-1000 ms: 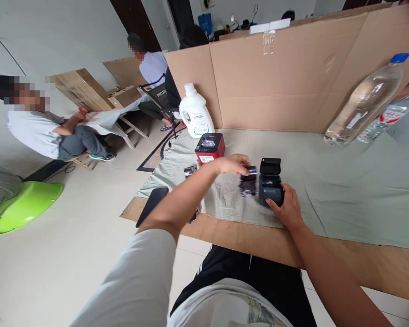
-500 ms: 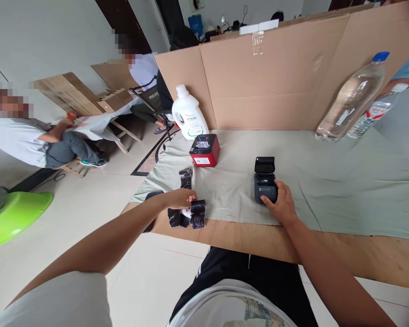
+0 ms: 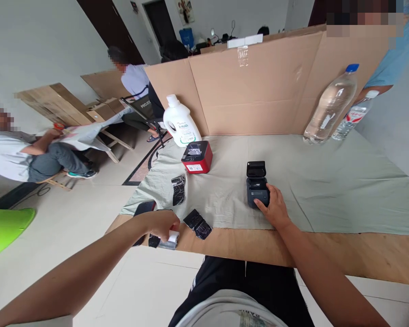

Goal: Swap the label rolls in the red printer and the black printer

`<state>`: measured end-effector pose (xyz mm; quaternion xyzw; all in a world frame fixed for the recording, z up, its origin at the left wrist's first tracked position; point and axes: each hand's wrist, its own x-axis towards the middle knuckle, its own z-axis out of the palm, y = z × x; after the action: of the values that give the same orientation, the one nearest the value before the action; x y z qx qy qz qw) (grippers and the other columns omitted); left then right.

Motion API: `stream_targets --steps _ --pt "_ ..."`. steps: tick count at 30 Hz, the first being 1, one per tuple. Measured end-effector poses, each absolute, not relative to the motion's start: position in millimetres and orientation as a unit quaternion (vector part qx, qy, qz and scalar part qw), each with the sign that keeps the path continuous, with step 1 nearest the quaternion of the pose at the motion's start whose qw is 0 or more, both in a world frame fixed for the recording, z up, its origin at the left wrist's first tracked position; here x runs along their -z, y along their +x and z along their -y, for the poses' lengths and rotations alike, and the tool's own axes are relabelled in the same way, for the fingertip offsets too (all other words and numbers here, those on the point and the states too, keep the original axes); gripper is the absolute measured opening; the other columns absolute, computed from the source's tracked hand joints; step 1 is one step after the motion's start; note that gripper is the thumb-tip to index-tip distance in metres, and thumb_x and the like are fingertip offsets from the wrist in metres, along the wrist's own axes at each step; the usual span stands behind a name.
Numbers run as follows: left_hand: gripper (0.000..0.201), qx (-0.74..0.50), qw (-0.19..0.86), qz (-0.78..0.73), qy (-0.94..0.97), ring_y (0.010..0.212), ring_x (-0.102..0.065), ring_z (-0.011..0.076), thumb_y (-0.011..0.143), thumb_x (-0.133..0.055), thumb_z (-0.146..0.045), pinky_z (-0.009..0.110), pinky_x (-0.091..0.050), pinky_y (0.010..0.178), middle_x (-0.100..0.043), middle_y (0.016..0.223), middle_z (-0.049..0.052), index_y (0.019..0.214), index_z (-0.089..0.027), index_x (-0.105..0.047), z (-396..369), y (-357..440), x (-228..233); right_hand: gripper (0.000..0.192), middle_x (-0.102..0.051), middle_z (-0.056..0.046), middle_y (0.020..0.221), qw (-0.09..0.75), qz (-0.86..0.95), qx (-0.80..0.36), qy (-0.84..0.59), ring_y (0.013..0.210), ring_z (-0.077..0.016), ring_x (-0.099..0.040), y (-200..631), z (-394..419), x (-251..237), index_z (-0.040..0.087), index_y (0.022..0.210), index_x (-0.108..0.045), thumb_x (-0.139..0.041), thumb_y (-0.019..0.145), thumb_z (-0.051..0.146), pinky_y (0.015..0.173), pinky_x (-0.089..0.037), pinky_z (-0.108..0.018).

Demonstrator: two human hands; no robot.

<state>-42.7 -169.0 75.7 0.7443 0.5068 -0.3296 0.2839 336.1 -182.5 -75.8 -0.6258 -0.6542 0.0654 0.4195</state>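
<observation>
My left hand (image 3: 163, 224) has swung away from the black printer (image 3: 257, 190) to the table's (image 3: 361, 254) near edge and now closes on a white roll (image 3: 170, 238). My right hand (image 3: 274, 210) still grips the printer, lid up. Grey cloth (image 3: 327, 181), cardboard wall (image 3: 259, 86), people seated left. Black wrappers (image 3: 197, 223) lie nearby.

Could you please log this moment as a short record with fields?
left hand: grip on a small white roll at the table's near edge
right hand: resting on the black printer, lid up
between hands: black wrapper on the wooden table
cloth: red printer, white jug, clear bottle
</observation>
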Motion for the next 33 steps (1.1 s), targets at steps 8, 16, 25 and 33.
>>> stream_targets --steps 8,16,25,33 --pt "0.030 0.116 0.441 -0.327 0.828 0.080 -0.057 0.0163 0.069 -0.065 -0.027 0.024 -0.042 0.070 -0.064 0.087 0.000 0.097 -0.018 -0.065 129 84 -104 0.076 -0.047 -0.019 0.132 0.426 0.656 -0.006 -0.622 0.120 -0.0344 -0.044 333 184 74 0.017 0.137 -0.040 -0.056 0.080 0.064 0.098 -0.042 -0.058" --pt "0.028 0.012 0.203 -0.369 0.907 0.093 -0.061 0.0221 0.079 -0.061 -0.024 0.031 -0.046 0.083 -0.066 0.100 0.007 0.106 -0.018 -0.059 74 202 -54 0.051 -0.052 -0.013 0.121 0.461 0.670 0.040 -0.581 0.111 -0.0296 -0.049 337 188 60 0.023 0.125 -0.056 -0.060 0.083 0.051 0.094 -0.047 -0.052" --pt "0.024 0.063 0.134 -0.371 0.917 0.109 -0.059 0.0237 0.087 -0.051 -0.023 0.035 -0.044 0.096 -0.070 0.106 0.008 0.106 -0.019 -0.065 74 212 -34 0.043 -0.059 -0.013 0.113 0.469 0.661 0.030 -0.584 0.105 -0.0285 -0.051 338 188 56 0.020 0.125 -0.055 -0.054 0.088 0.041 0.093 -0.047 -0.051" --pt "0.053 -0.072 0.274 -0.333 0.899 0.106 -0.062 0.0153 0.072 -0.039 0.003 0.028 -0.048 0.095 -0.068 0.114 0.006 0.115 -0.015 -0.062 76 188 -26 0.045 -0.063 -0.012 0.113 0.485 0.650 0.018 -0.584 0.106 -0.0282 -0.053 339 186 59 0.019 0.130 -0.049 -0.049 0.090 0.040 0.093 -0.047 -0.050"
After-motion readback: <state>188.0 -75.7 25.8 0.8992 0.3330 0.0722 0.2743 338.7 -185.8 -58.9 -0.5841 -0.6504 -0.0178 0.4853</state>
